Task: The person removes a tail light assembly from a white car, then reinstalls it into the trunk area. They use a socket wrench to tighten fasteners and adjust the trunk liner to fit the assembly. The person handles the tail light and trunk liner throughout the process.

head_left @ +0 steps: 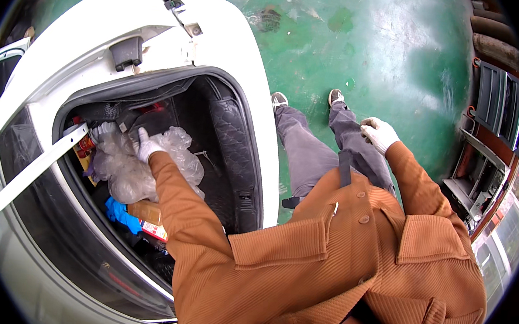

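Note:
My left hand [146, 147], in a white work glove, reaches into the open boot [248, 155] of a white car. Its fingers are closed on a bundle of clear plastic bags [129, 173] heaped in the boot; part of the grip is hidden by the film. Away from the car, my right hand [378, 135], gloved in white too, hangs beside my right leg. Its fingers are curled, and nothing shows in them. Below the bags lie a blue glove or cloth [122, 214], a brown box [146, 211] and a red and white carton [154, 231].
A white metal bar [39, 172] slants across the boot's left side. The boot latch [126, 53] sits on the far body edge. My feet stand on a green painted floor [366, 48]. Along the right, a rack [478, 173] carries dark panels [499, 101] and other car parts.

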The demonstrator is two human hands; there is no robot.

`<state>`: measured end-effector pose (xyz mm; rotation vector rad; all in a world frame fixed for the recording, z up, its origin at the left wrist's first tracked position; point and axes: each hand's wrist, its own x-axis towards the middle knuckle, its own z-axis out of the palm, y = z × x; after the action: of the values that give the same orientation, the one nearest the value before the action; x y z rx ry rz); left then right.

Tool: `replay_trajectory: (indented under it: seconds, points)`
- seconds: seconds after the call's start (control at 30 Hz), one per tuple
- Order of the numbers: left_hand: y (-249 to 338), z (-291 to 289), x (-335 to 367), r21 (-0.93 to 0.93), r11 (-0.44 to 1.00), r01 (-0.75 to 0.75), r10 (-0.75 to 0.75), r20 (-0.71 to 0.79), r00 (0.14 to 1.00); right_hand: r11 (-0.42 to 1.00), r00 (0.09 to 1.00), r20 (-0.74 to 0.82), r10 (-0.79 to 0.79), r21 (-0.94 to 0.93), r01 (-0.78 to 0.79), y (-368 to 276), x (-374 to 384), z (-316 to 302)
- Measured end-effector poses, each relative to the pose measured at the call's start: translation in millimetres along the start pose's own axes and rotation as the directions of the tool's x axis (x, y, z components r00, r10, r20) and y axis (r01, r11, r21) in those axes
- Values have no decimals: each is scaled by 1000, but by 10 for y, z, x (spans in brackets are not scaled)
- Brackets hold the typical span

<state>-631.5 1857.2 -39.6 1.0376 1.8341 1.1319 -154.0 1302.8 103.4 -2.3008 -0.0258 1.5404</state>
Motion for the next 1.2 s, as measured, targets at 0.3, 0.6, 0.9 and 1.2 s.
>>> replay_trajectory:
  seconds: [0.3, 0.6, 0.9, 1.2]
  points:
    - [1880, -763, -1274, 433, 803, -408, 316, 271, 909, 989, 992, 65, -112, -94, 118, -229, 499, -694]
    - [2754, -1585, -4471, 267, 907, -326, 354, -62, 933, 985, 608, 782, -138, 42, 170, -1382, 605, -493]
    - [3444, -1121, -6932, 268, 610, -746, 665, 338, 666, 846, -357, 904, -236, 11, -533, -1202, -1074, 294]
    - [3263, -1572, -7415, -291, 856, -427, 515, 541, 664, 903, -211, 904, -371, 299, -307, -943, -1134, -237]
